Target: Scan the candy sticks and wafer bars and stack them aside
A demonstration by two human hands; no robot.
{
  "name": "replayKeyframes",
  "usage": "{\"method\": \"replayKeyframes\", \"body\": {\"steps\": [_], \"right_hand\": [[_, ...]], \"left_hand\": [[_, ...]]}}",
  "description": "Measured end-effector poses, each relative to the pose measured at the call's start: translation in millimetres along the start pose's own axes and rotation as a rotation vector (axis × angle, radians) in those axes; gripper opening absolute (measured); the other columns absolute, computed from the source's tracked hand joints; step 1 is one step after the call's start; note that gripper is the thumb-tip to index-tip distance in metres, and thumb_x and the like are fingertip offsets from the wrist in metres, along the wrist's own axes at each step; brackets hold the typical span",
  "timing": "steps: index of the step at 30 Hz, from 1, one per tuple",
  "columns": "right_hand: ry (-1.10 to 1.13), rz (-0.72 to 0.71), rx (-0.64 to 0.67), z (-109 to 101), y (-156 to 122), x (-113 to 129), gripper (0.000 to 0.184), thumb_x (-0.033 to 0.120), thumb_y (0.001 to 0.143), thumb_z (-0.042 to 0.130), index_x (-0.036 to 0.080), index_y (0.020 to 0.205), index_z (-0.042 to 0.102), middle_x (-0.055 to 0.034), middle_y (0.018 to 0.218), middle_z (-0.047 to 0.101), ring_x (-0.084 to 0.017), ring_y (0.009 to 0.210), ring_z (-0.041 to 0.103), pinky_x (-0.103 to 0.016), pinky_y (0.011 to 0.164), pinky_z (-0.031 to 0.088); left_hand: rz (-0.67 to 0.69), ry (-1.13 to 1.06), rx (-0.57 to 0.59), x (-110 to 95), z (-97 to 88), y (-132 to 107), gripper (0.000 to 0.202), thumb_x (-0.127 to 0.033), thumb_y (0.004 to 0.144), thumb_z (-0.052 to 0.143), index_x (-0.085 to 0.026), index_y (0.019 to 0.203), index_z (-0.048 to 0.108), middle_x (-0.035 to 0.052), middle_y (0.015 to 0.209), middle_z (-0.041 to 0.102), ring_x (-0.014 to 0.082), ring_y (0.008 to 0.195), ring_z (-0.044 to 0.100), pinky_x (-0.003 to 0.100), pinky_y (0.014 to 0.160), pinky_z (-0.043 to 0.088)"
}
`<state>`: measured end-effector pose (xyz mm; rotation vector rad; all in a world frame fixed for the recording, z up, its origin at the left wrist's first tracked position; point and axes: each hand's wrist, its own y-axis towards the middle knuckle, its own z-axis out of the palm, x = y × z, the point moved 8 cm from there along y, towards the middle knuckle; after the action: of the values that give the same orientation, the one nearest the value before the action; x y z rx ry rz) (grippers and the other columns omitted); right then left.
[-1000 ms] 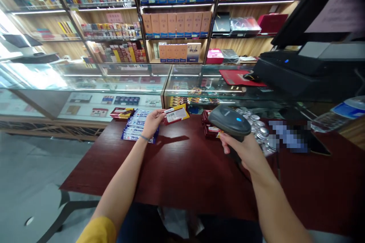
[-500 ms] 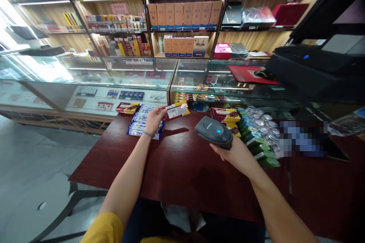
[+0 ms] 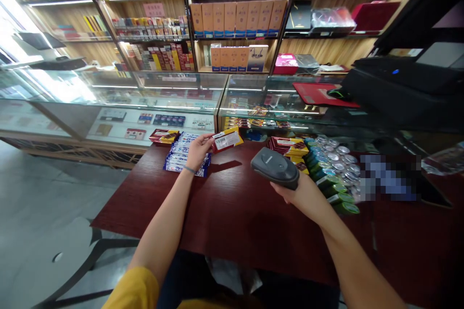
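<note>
Head view: our left grip [image 3: 197, 153] pinches the flat, rectangular red-and-yellow packet [image 3: 227, 140] above the dark-red wooden bench [image 3: 224, 212] — probably light, stiff, snappable; hold edges. Our right grip [image 3: 304, 196] wraps the dark-grey plastic scanner [image 3: 274, 166].

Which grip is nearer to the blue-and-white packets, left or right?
Left. The left grip appears over the right side of the blue-and-white packets; the right grip, around the scanner, is farther off to their right.
</note>
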<state>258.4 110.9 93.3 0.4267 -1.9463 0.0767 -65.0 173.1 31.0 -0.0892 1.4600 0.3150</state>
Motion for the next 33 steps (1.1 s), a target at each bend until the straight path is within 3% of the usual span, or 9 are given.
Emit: {"method": "replayKeyframes", "body": {"steps": [6,11,15,19,21,24,28,33], "right_hand": [[-0.001,0.081,0.030,2,-1,-4,0.025,0.044,0.078,0.072,0.022,0.086,0.062,0.0053,0.045,0.053,-0.016,0.040,0.047,-0.028,0.043,0.039],[-0.041,0.087,0.041,-2,2,-18,0.030,0.051,0.081,0.070,0.024,0.078,0.059,0.0033,0.044,0.056,-0.018,0.042,0.053,-0.031,0.049,0.044],[-0.094,0.061,0.012,-8,4,-21,0.032,0.051,0.084,0.067,0.026,0.066,0.056,0.0015,0.042,0.055,-0.021,0.044,0.054,-0.035,0.055,0.046],[-0.129,0.084,0.017,-10,6,-26,0.035,0.054,0.080,0.066,0.028,0.058,0.055,-0.0025,0.042,0.057,-0.025,0.046,0.057,-0.039,0.058,0.048],[-0.154,0.108,0.024,-11,8,-27,0.038,0.057,0.077,0.066,0.028,0.054,0.054,-0.0041,0.043,0.057,-0.027,0.048,0.058,-0.041,0.060,0.048],[-0.182,0.131,0.034,-9,7,-24,0.043,0.058,0.075,0.065,0.029,0.047,0.049,-0.0051,0.044,0.057,-0.028,0.050,0.060,-0.043,0.064,0.048],[-0.167,0.150,0.013,-6,3,-20,0.044,0.055,0.079,0.065,0.031,0.048,0.046,-0.0029,0.044,0.055,-0.027,0.048,0.056,-0.043,0.062,0.044],[-0.175,0.199,0.022,-6,4,-29,0.042,0.056,0.076,0.066,0.031,0.049,0.046,-0.0023,0.045,0.055,-0.026,0.050,0.056,-0.041,0.062,0.045]], "left_hand": [[-0.044,-0.101,-0.100,-13,-8.4,-1,0.051,-0.040,0.067,0.087,-0.017,0.099,0.055,0.0048,0.093,0.070,0.0171,0.076,0.068,0.027,0.060,0.061],[0.039,-0.061,-0.104,-56,-39.1,-1,0.060,-0.025,0.065,0.080,-0.021,0.119,0.054,0.0023,0.104,0.068,0.0173,0.082,0.068,0.029,0.068,0.061],[0.179,0.209,-0.070,-92,-91.3,2,0.040,-0.036,0.073,0.077,-0.018,0.107,0.067,0.0035,0.100,0.070,0.0193,0.084,0.067,0.031,0.076,0.057],[0.322,0.703,-0.248,-111,-167.9,2,0.028,-0.035,0.081,0.070,-0.019,0.104,0.075,0.0034,0.093,0.072,0.0227,0.090,0.065,0.032,0.086,0.050],[0.353,0.933,-0.359,-112,-200.6,1,0.025,-0.031,0.083,0.068,-0.021,0.105,0.076,0.0040,0.094,0.072,0.0243,0.095,0.064,0.032,0.090,0.047],[0.381,1.115,-0.366,-103,-225.4,5,0.021,-0.030,0.089,0.065,-0.023,0.106,0.075,0.0065,0.099,0.073,0.0261,0.098,0.065,0.033,0.090,0.046],[0.323,1.229,-0.369,-82,-236.4,17,0.019,-0.027,0.093,0.061,-0.023,0.107,0.072,0.0092,0.107,0.073,0.0288,0.104,0.065,0.035,0.090,0.047],[0.332,1.237,-0.346,-63,-232.7,33,0.021,-0.016,0.090,0.057,-0.021,0.106,0.070,0.0099,0.116,0.072,0.0283,0.113,0.064,0.039,0.099,0.047]]}}
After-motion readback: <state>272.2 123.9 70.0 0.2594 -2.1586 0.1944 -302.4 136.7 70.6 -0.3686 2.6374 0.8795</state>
